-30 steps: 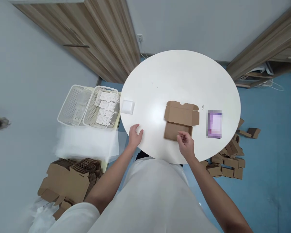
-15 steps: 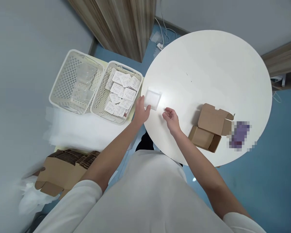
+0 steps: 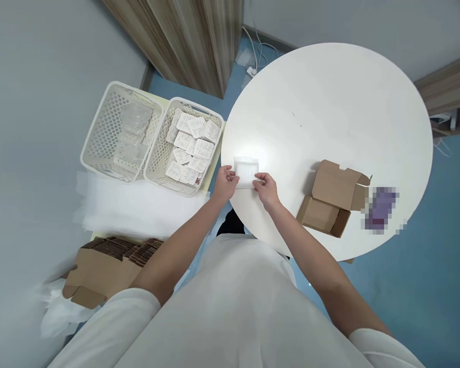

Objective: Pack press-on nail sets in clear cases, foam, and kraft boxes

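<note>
A small, square, whitish translucent packet (image 3: 246,173) is at the near left edge of the round white table (image 3: 329,102). My left hand (image 3: 225,185) pinches its left side between thumb and fingers. On the opposite side, my right hand (image 3: 266,189) grips the right edge with thumb and fingertips. What the packet contains cannot be made out. To the right of my right hand, a brown cardboard box (image 3: 333,184) stands with its lid folded back; the part of its inside that shows is bare cardboard.
A white basket (image 3: 153,158) of printed cards (image 3: 193,145) stands left of the table. Beside it, another basket (image 3: 95,135) holds clear plastic pieces (image 3: 136,118). White sheets (image 3: 138,207) and folded cartons (image 3: 103,268) lie nearer. A blurred purple item (image 3: 382,207) is right of the box.
My right hand has moved left and taken hold of the packet's right edge. The packet has shifted nearer to me and turned straighter, with my left hand still at its left side.
</note>
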Demonstrator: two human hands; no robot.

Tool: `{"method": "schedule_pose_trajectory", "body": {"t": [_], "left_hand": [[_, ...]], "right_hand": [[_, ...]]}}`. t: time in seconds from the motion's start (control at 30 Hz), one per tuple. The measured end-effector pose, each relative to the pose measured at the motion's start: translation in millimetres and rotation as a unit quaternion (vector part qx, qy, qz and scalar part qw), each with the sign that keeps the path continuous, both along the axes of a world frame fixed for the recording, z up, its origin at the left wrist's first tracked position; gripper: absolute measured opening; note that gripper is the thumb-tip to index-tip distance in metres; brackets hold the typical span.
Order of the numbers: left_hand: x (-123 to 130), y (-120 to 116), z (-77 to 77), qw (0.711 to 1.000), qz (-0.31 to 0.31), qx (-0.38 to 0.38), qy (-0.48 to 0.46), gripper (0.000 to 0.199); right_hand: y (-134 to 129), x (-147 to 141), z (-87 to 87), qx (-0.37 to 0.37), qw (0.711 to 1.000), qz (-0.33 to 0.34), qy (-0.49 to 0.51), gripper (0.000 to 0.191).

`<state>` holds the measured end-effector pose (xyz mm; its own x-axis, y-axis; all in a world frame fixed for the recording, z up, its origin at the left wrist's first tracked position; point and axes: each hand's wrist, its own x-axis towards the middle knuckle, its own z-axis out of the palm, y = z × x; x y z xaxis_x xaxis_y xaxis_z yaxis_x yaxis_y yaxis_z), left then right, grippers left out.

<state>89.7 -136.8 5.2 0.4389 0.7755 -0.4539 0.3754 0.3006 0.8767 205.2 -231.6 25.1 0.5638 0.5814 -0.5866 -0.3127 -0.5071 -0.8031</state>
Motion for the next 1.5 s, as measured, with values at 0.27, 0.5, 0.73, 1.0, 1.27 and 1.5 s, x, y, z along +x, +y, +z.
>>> {"method": "schedule_pose_trajectory", "body": {"t": [0.27,0.5,0.73,1.0,1.27,1.5], "left_hand": [[3.5,-69.8,36.4,1.000,-0.030,-0.001,-0.007,0.038],[42.2,-142.9,63.9,0.989,-0.131,0.064,-0.028,0.037],[93.9,-198.5,64.7,0.961,-0.251,0.107,-0.041,0.043],[114.9,-210.3,60.0,0.914,-0.375,0.139,0.064,0.059],[110.9,-209.0,50.7,0.840,-0.478,0.234,0.107,0.048],[95.5,-201.4,54.4,0.866,-0.400,0.280,0.112,0.045]], "right_hand": [[-85.9,-5.7,30.3,0.018,0.999,-0.030,-0.015,0.022],[-176.6,27.1,62.1,0.047,0.993,-0.025,-0.101,0.021],[-243.6,75.2,62.7,0.015,0.977,-0.059,-0.206,0.028],[-254.4,99.0,34.7,-0.041,0.977,0.036,-0.206,0.037],[-253.8,95.2,16.7,-0.036,0.957,0.095,-0.272,0.041],[-264.9,101.3,20.3,0.014,0.941,0.069,-0.332,0.035]]}}
